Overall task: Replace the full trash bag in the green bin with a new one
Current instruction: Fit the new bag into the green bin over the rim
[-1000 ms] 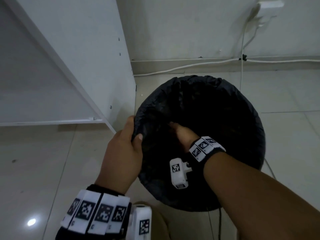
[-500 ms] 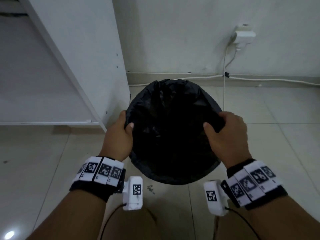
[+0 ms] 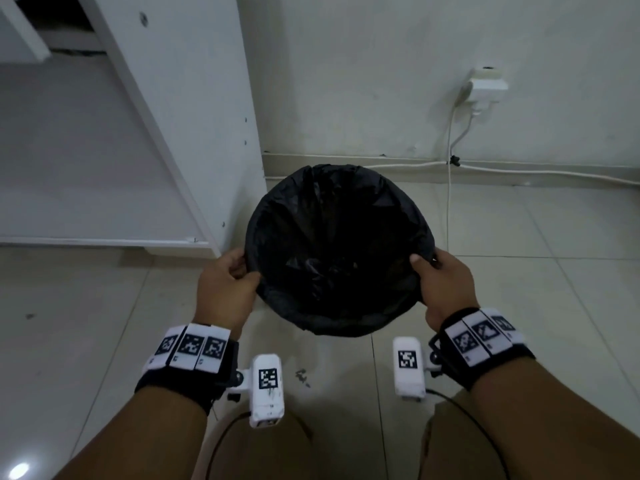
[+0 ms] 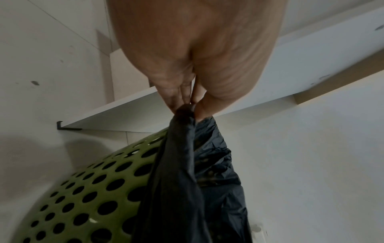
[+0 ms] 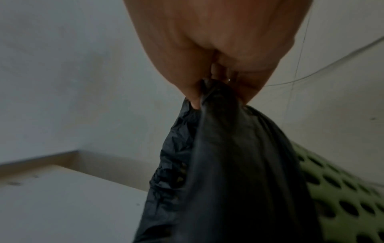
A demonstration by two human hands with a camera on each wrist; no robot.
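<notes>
A black trash bag (image 3: 337, 251) lines the green bin (image 4: 79, 194), which stands on the tiled floor (image 3: 540, 278) just beside the white cabinet (image 3: 180, 109) and near the wall (image 3: 363, 71). From above, the bag's mouth lies open and round, its edge folded over the bin's rim so that the bin itself is hidden in the head view. The bin's green wall, pierced with round holes, shows only in the two wrist views, below the folded plastic.

The left hand (image 3: 225, 289) holds the bag's edge at about 9 o'clock on the rim, thumb inside the opening and fingers (image 4: 178, 97) outside, pinching a gathered fold of plastic. The right hand (image 3: 446, 285) holds the edge at about 3 o'clock in the same manner; its fingers (image 5: 193, 92) close narrowly on a bunched fold. In both wrist views the plastic runs taut from the pinch down to the bin.

At 12 o'clock from the bin a white cable (image 3: 449, 188) runs down the wall from a wall socket (image 3: 486, 86) to the skirting. Small dark specks (image 3: 302, 375) lie on the floor at 6 o'clock, between the two wrists.
</notes>
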